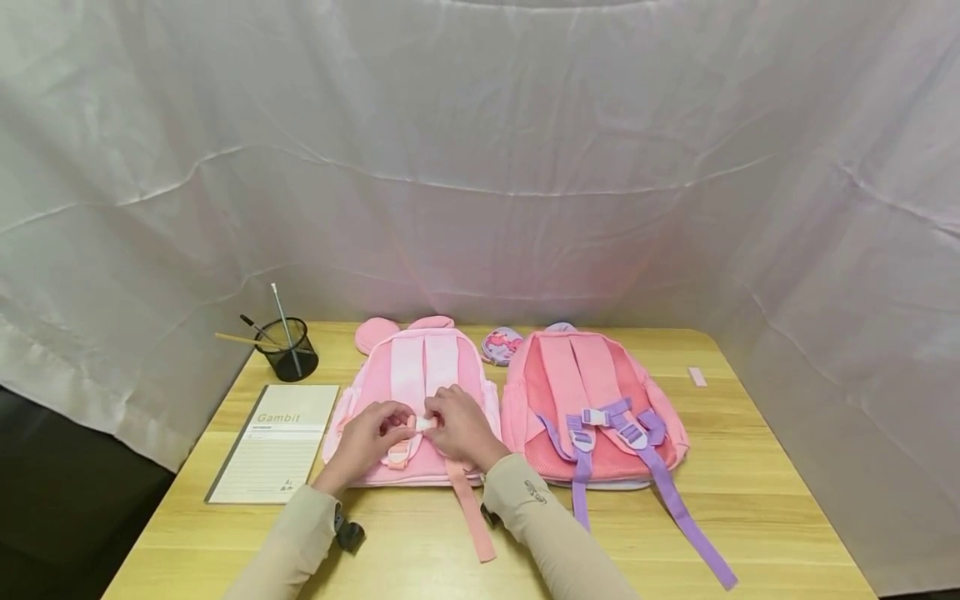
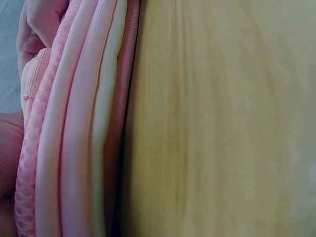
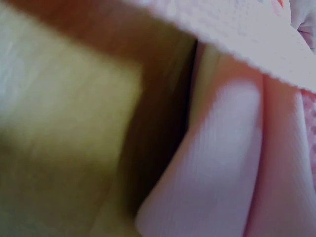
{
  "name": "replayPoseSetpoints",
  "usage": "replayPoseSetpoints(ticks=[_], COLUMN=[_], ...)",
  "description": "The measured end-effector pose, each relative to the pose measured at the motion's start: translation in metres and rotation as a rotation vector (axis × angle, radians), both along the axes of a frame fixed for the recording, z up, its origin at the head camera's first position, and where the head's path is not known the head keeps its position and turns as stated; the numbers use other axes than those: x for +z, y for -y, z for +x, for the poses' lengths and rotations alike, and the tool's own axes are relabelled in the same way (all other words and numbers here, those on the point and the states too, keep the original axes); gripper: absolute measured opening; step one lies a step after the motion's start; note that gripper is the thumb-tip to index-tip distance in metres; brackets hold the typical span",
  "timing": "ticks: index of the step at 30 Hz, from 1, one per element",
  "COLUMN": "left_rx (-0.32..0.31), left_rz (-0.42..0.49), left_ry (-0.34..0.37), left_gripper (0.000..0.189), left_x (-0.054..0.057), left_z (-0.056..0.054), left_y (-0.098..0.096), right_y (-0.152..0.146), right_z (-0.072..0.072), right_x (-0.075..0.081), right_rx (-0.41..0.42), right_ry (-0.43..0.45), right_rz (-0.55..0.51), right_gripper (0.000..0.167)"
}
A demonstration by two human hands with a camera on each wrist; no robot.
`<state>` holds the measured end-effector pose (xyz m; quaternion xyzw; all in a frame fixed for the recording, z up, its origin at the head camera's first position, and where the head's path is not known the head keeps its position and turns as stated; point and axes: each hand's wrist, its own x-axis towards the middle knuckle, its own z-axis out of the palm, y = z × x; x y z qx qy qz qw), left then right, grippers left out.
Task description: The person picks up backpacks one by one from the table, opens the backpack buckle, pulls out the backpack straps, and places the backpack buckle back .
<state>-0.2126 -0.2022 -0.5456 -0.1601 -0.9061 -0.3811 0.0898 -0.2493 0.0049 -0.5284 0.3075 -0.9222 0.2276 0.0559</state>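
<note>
A pink backpack (image 1: 468,387) lies with its strap side up on the table, two pale straps running down its middle. Over its lower part both hands meet at a small white buckle (image 1: 424,423). My left hand (image 1: 367,437) pinches the buckle's left end, where peach webbing joins it. From the other side, my right hand (image 1: 463,427) pinches the right end. A loose peach strap (image 1: 470,510) hangs past the bag's bottom edge. The left wrist view shows the backpack's layered edge (image 2: 79,128); in the right wrist view a pink webbing strap (image 3: 232,32) crosses close by.
To the right lies a second pink backpack (image 1: 517,417) with purple straps (image 1: 686,521) and a fastened white buckle. A notebook (image 1: 273,450) and a black mesh pen cup (image 1: 303,362) stand left. A small pink block (image 1: 697,377) sits far right on the wooden table (image 1: 750,500).
</note>
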Motion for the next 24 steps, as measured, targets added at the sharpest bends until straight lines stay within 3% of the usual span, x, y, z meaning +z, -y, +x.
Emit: replayPoseSetpoints(ticks=[11,24], left_rx=[0.005,0.011], left_rz=[0.018,0.054], left_ry=[0.014,0.013], left_gripper=[0.021,0.020], left_x=[0.0016,-0.0025], left_z=[0.0025,0.0013], left_y=[0.0001,0.0017], right_y=[0.0008,-0.0051], right_z=[0.0046,-0.0002], right_x=[0.0030,0.0025], right_rx=[-0.012,-0.002], right_ry=[-0.025,0.046], right_rz=[0.007,-0.114], right_gripper=[0.022,0.020])
